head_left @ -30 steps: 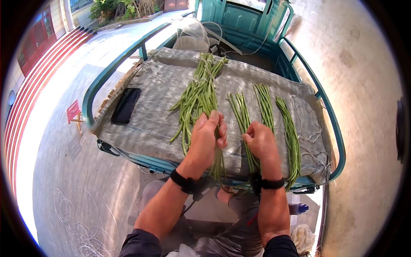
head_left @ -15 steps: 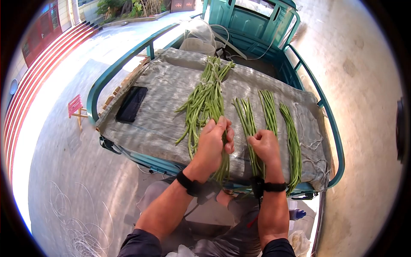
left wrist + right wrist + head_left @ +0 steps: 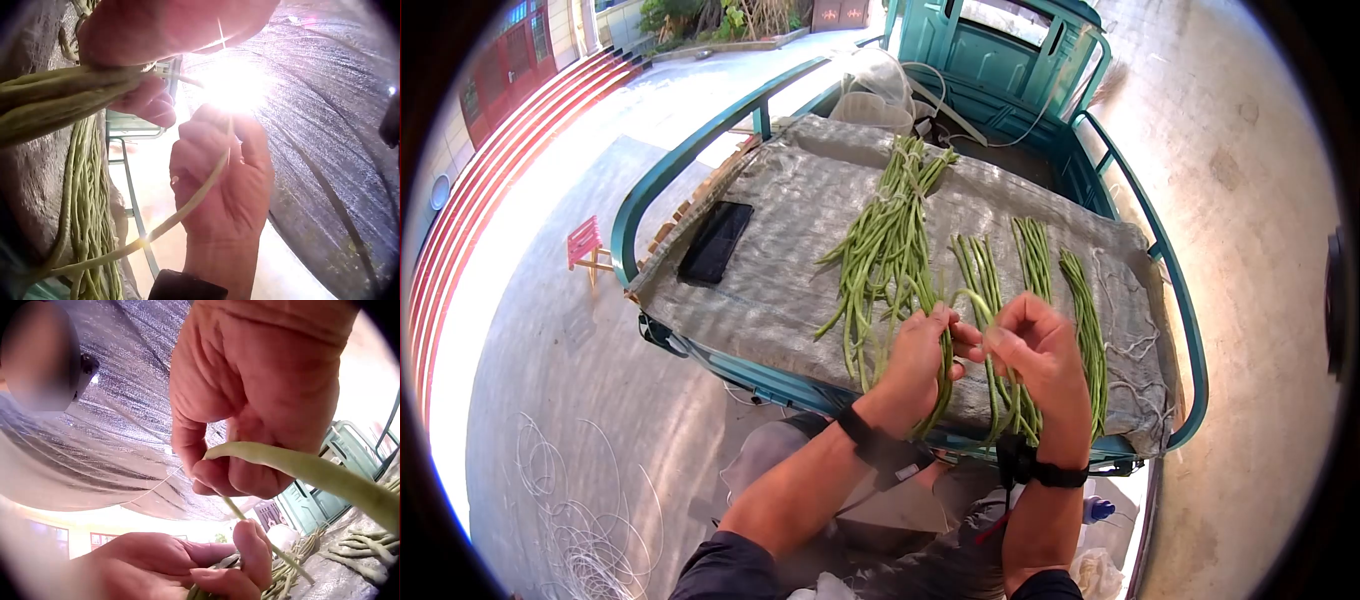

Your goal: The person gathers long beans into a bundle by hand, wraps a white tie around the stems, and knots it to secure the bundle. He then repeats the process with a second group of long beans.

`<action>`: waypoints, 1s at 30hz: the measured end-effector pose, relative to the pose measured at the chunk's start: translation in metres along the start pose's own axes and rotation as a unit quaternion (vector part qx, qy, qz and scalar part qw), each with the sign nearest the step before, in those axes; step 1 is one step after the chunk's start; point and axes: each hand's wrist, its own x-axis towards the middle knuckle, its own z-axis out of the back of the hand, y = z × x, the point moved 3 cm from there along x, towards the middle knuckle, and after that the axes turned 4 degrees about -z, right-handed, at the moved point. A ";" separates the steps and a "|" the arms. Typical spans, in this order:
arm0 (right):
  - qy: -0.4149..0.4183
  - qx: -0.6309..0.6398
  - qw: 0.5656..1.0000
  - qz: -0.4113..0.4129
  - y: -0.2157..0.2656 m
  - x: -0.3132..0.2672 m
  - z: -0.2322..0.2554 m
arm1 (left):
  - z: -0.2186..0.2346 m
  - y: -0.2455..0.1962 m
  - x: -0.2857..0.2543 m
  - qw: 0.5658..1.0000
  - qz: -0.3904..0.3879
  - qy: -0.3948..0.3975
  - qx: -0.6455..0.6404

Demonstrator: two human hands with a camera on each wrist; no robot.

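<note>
Teal cart bed [image 3: 1175,300] covered with grey woven sacking [image 3: 790,260]. On sacking: large loose pile of long beans [image 3: 885,235] near centre, three smaller laid-out bundles [image 3: 1032,255] to pile's right, black flat object [image 3: 714,242] to pile's left. Pink stool [image 3: 584,243] on ground left of cart. At sacking's near edge, left hand [image 3: 920,355] curled round a small bunch of beans [image 3: 943,385], gripping it. Just beside, right hand [image 3: 1040,350] pinching a single long bean [image 3: 294,469] between thumb and fingers, bean arching across to left hand.
</note>
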 end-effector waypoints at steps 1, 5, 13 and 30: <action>0.051 -0.016 0.999 0.010 -0.005 -0.002 -0.002 | 0.001 -0.001 0.001 1.000 -0.005 -0.003 -0.002; 0.133 -0.133 0.982 -0.012 -0.019 -0.007 -0.004 | 0.004 -0.004 0.006 0.998 -0.052 -0.014 -0.016; 0.172 -0.222 0.960 -0.002 -0.024 -0.010 0.005 | -0.009 -0.014 0.000 0.989 -0.099 0.093 -0.067; 0.261 -0.220 0.940 -0.009 -0.032 -0.013 0.008 | -0.022 -0.025 -0.011 0.973 -0.133 0.176 -0.070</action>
